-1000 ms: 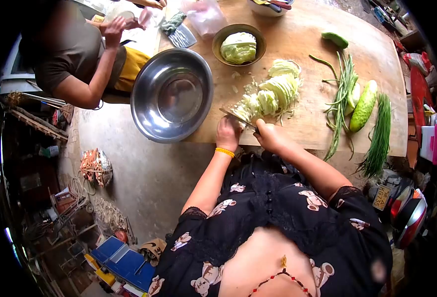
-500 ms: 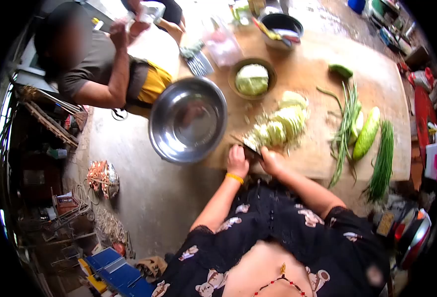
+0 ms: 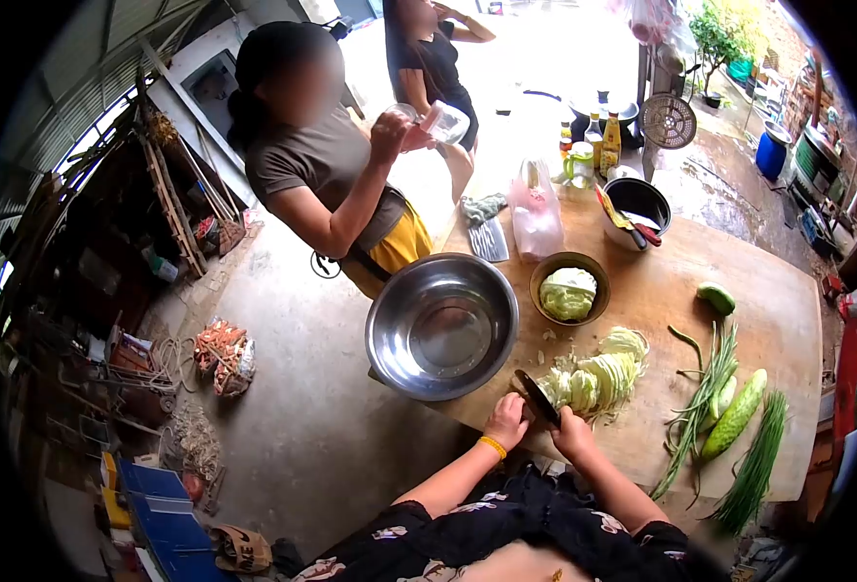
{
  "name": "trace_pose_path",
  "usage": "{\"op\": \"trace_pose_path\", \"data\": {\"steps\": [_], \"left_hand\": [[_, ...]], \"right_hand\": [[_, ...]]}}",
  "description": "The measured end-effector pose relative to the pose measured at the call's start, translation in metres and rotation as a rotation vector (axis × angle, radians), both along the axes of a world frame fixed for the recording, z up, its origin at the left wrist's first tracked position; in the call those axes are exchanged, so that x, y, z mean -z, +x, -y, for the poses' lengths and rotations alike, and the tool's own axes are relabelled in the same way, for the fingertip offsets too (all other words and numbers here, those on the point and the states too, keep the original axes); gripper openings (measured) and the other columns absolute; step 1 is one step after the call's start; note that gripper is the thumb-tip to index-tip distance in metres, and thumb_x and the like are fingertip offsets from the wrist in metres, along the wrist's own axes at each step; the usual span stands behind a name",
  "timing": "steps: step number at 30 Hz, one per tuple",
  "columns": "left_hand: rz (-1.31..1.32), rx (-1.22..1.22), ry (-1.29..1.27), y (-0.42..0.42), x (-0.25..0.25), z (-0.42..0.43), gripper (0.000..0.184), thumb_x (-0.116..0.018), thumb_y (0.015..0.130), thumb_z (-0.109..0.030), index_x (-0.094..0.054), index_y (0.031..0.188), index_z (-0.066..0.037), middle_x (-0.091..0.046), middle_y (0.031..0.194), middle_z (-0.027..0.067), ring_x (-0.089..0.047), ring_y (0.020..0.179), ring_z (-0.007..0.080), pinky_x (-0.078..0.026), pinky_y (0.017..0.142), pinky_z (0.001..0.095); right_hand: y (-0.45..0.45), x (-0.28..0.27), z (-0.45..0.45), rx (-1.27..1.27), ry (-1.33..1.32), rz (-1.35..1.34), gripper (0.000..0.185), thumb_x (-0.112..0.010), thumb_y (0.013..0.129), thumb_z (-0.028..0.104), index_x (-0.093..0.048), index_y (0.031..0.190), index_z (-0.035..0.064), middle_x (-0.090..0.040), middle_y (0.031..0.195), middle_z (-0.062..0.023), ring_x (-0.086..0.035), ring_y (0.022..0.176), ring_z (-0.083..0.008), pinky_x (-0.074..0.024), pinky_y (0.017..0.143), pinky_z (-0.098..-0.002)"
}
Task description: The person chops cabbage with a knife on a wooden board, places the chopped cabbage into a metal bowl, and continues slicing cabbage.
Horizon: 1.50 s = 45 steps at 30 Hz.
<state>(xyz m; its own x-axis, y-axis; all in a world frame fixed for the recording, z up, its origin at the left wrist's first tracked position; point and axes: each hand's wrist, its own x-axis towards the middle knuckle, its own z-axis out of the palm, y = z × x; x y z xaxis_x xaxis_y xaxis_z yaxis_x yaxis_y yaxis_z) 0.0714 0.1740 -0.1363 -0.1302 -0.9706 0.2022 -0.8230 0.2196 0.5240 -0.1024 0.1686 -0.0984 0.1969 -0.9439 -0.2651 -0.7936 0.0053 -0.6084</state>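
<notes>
My right hand grips the handle of a kitchen knife, whose dark blade points up and left over the table's near edge. Close to the blade's left side, my left hand has its fingers curled; what they hold, if anything, is hidden. A yellow band circles that wrist. Just beyond the knife lies sliced cabbage, leaning in a row with loose shreds around it. Another piece of cabbage sits in a brown bowl behind. To the left stands a large steel basin, with a little wet shine inside.
On the wooden table to the right lie long beans, cucumbers and green chives. A dark pot with knives, a plastic bag and bottles stand behind. A co-worker holds a clear container beyond the basin.
The head view has tilted up, so the table and hands sit lower and further right. The knife remains in my right hand, beside the sliced cabbage. The co-worker still holds the container.
</notes>
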Motion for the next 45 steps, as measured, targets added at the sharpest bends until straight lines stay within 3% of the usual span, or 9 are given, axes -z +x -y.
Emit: {"op": "trace_pose_path", "data": {"steps": [3, 10, 15, 22, 24, 28, 30, 34, 45], "left_hand": [[-0.056, 0.002, -0.015, -0.002, -0.001, -0.001, 0.049, -0.069, 0.06, -0.013, -0.047, 0.103, -0.004, -0.044, 0.11, 0.0141, -0.045, 0.103, 0.0314, -0.038, 0.088, 0.0379], [0.081, -0.094, 0.053, -0.01, -0.004, 0.005, 0.062, -0.073, 0.057, -0.021, -0.04, 0.107, -0.008, -0.042, 0.111, 0.0128, -0.043, 0.103, 0.0332, -0.039, 0.086, 0.0408], [0.082, -0.103, 0.195, -0.016, -0.008, 0.006, 0.057, -0.072, 0.058, -0.019, -0.04, 0.103, -0.008, -0.041, 0.112, 0.0139, -0.043, 0.104, 0.0336, -0.041, 0.084, 0.0418], [0.123, -0.094, 0.113, -0.017, 0.0, 0.006, 0.051, -0.069, 0.06, -0.013, -0.04, 0.101, -0.007, -0.041, 0.109, 0.0137, -0.043, 0.101, 0.0339, -0.041, 0.083, 0.0421], [0.121, -0.094, 0.14, -0.016, 0.003, 0.007, 0.052, -0.067, 0.059, -0.013, -0.04, 0.102, -0.004, -0.042, 0.109, 0.0178, -0.044, 0.1, 0.0367, -0.039, 0.084, 0.0421], [0.138, -0.114, 0.148, -0.019, 0.008, 0.005, 0.052, -0.068, 0.059, -0.012, -0.04, 0.102, -0.004, -0.043, 0.107, 0.0179, -0.044, 0.098, 0.0367, -0.04, 0.083, 0.0426], [0.134, -0.107, 0.128, -0.019, 0.007, 0.005, 0.044, -0.064, 0.061, -0.011, -0.039, 0.097, -0.007, -0.044, 0.102, 0.0163, -0.046, 0.096, 0.0355, -0.042, 0.08, 0.0425], [0.098, -0.101, 0.156, -0.018, 0.001, 0.004, 0.042, -0.064, 0.062, -0.011, -0.04, 0.097, -0.006, -0.045, 0.101, 0.0154, -0.046, 0.096, 0.0345, -0.042, 0.08, 0.0423], [0.165, -0.053, 0.158, -0.014, 0.003, 0.007, 0.038, -0.061, 0.063, -0.007, -0.043, 0.096, -0.006, -0.046, 0.099, 0.0148, -0.048, 0.096, 0.0337, -0.042, 0.08, 0.042]], "right_hand": [[0.001, 0.0, -0.002, 0.007, 0.009, -0.002, 0.028, -0.058, 0.076, 0.023, -0.041, 0.087, 0.004, -0.058, 0.075, -0.024, -0.056, 0.074, -0.042, -0.0436, 0.064, -0.049], [0.001, 0.001, -0.004, 0.004, 0.034, -0.024, 0.03, -0.058, 0.076, 0.025, -0.041, 0.089, 0.0043, -0.058, 0.077, -0.0241, -0.056, 0.076, -0.0414, -0.0439, 0.065, -0.0489], [0.001, 0.01, -0.004, 0.021, 0.015, -0.026, 0.034, -0.061, 0.075, 0.028, -0.042, 0.087, 0.0033, -0.058, 0.077, -0.023, -0.055, 0.077, -0.0413, -0.0431, 0.064, -0.0484], [0.002, 0.011, -0.005, 0.036, -0.003, -0.041, 0.034, -0.062, 0.074, 0.03, -0.043, 0.085, 0.0037, -0.058, 0.076, -0.0222, -0.055, 0.074, -0.0409, -0.0433, 0.062, -0.0486], [0.002, 0.015, -0.005, 0.024, -0.066, -0.02, 0.03, -0.06, 0.073, 0.022, -0.041, 0.087, 0.0052, -0.058, 0.072, -0.0221, -0.056, 0.071, -0.0406, -0.0439, 0.06, -0.0493], [0.0, 0.011, -0.008, 0.019, -0.098, 0.004, 0.029, -0.061, 0.072, 0.021, -0.041, 0.086, 0.0053, -0.058, 0.071, -0.0215, -0.056, 0.069, -0.0408, -0.044, 0.059, -0.0491], [0.001, 0.01, -0.008, 0.016, -0.132, 0.026, 0.028, -0.061, 0.072, 0.02, -0.041, 0.086, 0.0053, -0.058, 0.069, -0.0211, -0.056, 0.068, -0.0407, -0.0441, 0.058, -0.0487], [0.001, 0.013, -0.006, 0.027, -0.072, 0.006, 0.033, -0.063, 0.073, 0.026, -0.042, 0.085, 0.0037, -0.057, 0.072, -0.0236, -0.055, 0.072, -0.0421, -0.0429, 0.06, -0.0496], [0.003, 0.005, -0.005, 0.019, -0.03, -0.046, 0.03, -0.059, 0.075, 0.025, -0.042, 0.088, 0.0043, -0.058, 0.076, -0.0237, -0.056, 0.074, -0.0411, -0.0441, 0.065, -0.0491]]}}
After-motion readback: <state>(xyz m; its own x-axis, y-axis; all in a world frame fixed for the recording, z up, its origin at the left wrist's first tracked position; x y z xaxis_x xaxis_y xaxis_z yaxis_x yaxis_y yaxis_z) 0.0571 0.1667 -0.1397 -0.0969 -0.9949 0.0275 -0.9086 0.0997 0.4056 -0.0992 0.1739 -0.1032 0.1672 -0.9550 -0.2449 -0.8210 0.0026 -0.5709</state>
